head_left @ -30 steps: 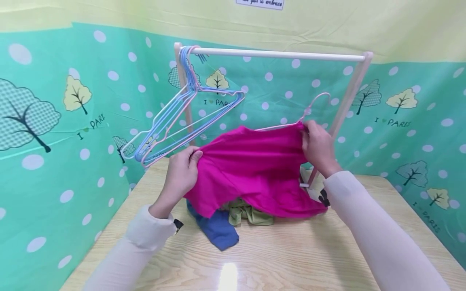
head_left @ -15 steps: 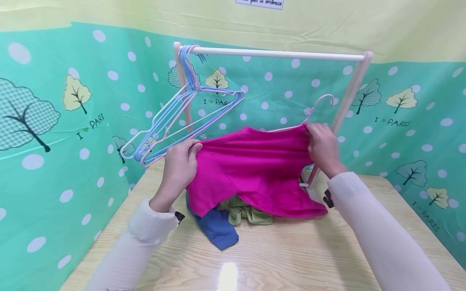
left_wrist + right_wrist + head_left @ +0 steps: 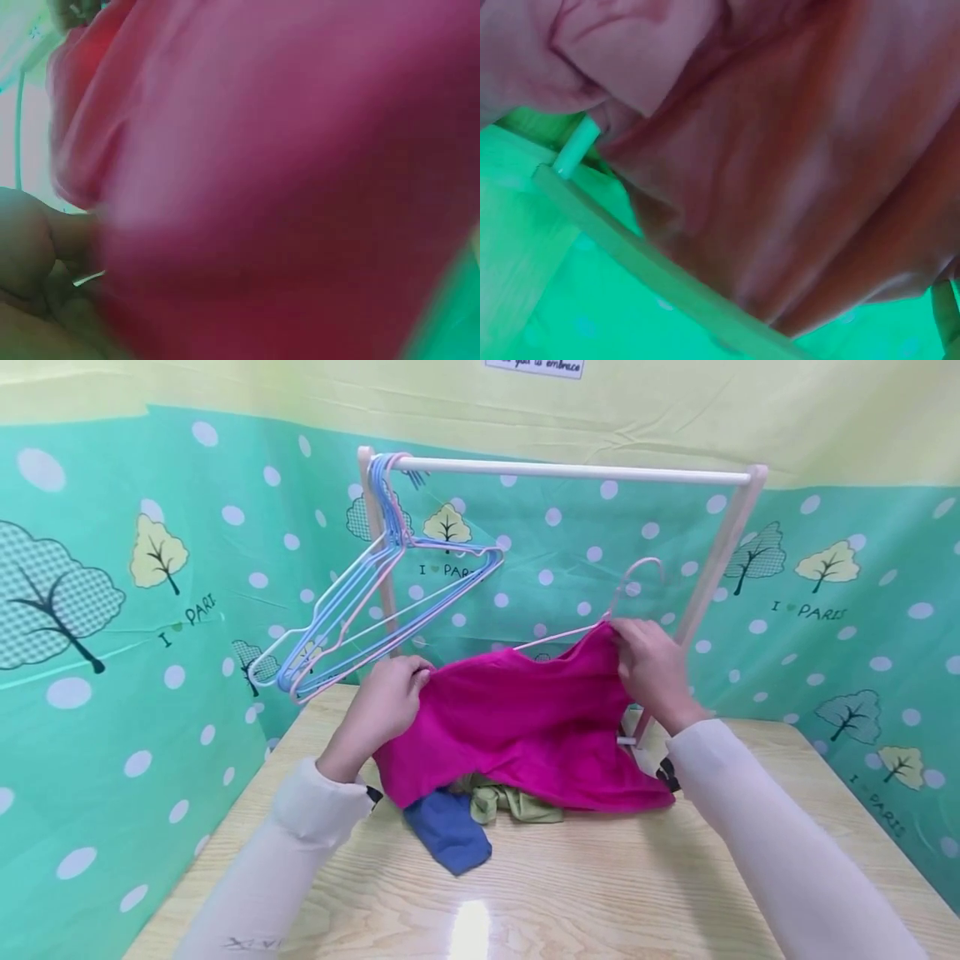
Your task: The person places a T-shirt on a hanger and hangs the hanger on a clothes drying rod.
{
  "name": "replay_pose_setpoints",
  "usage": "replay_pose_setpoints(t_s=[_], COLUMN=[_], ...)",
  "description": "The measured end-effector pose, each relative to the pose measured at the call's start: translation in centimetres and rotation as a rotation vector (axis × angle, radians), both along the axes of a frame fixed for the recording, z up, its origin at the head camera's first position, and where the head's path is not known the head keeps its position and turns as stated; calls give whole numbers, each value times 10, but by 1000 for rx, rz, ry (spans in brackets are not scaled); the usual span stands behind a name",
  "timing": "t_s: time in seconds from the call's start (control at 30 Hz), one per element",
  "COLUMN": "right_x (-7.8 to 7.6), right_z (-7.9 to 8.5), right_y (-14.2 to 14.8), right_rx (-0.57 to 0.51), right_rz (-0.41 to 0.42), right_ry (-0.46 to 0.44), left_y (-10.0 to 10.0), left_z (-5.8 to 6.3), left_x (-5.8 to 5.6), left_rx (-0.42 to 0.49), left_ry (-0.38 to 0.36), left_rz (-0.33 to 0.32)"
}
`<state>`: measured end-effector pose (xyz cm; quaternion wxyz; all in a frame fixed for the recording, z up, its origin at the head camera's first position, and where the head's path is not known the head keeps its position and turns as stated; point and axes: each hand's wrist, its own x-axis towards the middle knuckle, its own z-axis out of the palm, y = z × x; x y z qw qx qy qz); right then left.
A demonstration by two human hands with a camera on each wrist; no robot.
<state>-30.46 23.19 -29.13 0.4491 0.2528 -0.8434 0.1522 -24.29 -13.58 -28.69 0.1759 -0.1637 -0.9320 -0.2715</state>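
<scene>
A magenta shirt [image 3: 525, 718] is stretched between my two hands in the head view, its lower edge hanging to the table. Inside its neck sits a pink hanger [image 3: 558, 637], with the hook standing free above the cloth. My left hand [image 3: 390, 702] pinches the shirt's upper left edge between thumb and fingers. Beside the hook, my right hand [image 3: 654, 667] grips the shirt's upper edge; whether it also holds the hanger is hidden. Blurred cloth fills most of the left wrist view, where part of the left hand [image 3: 30, 247] shows at lower left.
Behind the shirt stands a garment rack [image 3: 570, 470] with a white bar. Several blue, pink and white hangers [image 3: 393, 547] hang at its left end. Blue cloth [image 3: 450, 835] and green cloth [image 3: 517, 802] lie on the wooden table [image 3: 570, 893], partly under the shirt.
My left hand has moved right and a little lower. The right hand and hanger hook shifted right, then back left. The shirt's top edge now sags, baring more of the hanger.
</scene>
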Motion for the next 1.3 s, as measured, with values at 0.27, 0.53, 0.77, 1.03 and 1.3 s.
replay_pose_setpoints(t_s=[0.27,0.53,0.77,1.03,1.3], right_x=[3,2,4,9,7], right_z=[1,-2,-5,-6,-7], right_y=[-10,-19,-26,-42,-48], right_rx=[-38,-58,-76,-92,-56], right_rz=[-13,-32,-54,-49,62], right_ry=[-5,-3,0,36,77], left_y=[20,39,46,53,57], left_z=[-7,-12,-17,-21,-27], left_x=[2,-1,-4,-8,-12], left_rx=[78,-99,-210,-234,-84], left_ry=[344,586,666,675,549], left_rz=[-6,10,57,52,33])
